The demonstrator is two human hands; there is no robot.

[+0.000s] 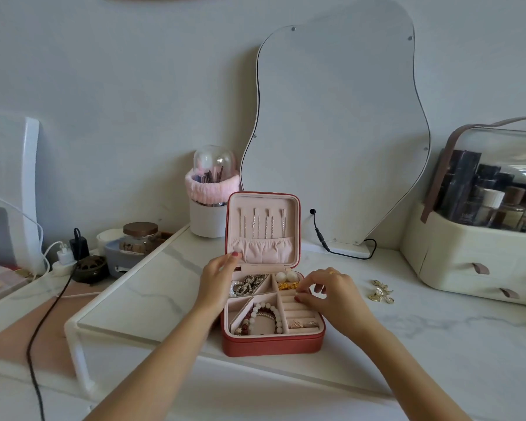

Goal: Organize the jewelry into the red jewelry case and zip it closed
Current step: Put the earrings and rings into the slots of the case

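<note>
Hands on open red jewelry case

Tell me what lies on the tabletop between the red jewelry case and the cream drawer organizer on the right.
In the head view, gold earrings lie loose on the marble tabletop between the red jewelry case and the cream organizer; the right hand is also partly there.

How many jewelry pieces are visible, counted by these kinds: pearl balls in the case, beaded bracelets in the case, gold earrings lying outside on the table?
Pearl balls in the red jewelry case: 2
Beaded bracelets: 2
Gold earrings on the table: 2
Total: 6
</note>
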